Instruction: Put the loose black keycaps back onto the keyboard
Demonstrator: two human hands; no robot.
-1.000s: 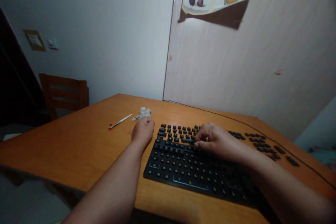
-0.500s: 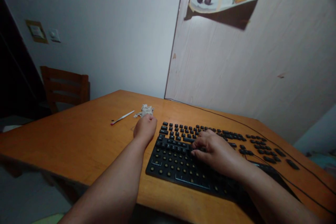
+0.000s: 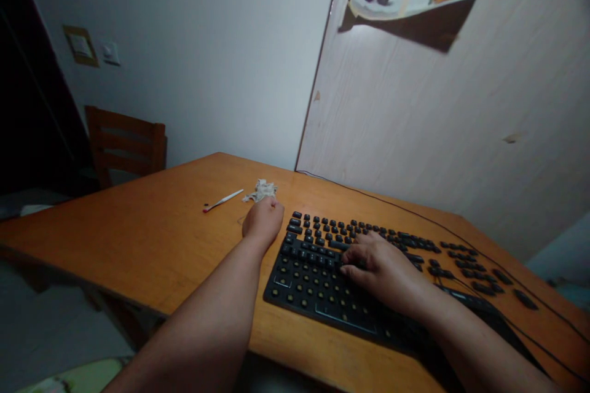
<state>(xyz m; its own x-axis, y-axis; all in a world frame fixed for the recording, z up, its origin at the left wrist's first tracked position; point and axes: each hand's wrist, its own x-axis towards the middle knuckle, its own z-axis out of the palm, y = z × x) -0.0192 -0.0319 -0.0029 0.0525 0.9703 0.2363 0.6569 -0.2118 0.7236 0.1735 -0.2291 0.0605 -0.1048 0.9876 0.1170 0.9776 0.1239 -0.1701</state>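
Note:
A black keyboard (image 3: 302, 304) lies near the table's front edge, with keycaps (image 3: 322, 258) fitted along its far rows and bare switch posts on the nearer ones. My right hand (image 3: 380, 267) is over its middle, thumb and forefinger pinched together at the end of a fitted row. They seem to close on a keycap, mostly hidden by the fingers. To the left of the keyboard, my left hand (image 3: 263, 221) rests closed on the table, its back towards me; whether anything is inside cannot be seen. Just beyond it sits a crumpled greyish cloth (image 3: 262, 189).
Loose keycaps (image 3: 364, 225) lie in rows behind the keyboard, more (image 3: 470, 265) to the right. A white, thin-handled brush (image 3: 225, 199) lies left on the wooden table (image 3: 152, 230), beside a small dark piece. A black cable (image 3: 391, 201) runs along the back. A chair (image 3: 126, 144) stands beyond.
The whole view has shifted slightly, so everything appears a little further right. Both hands keep the same places relative to the keyboard and cloth.

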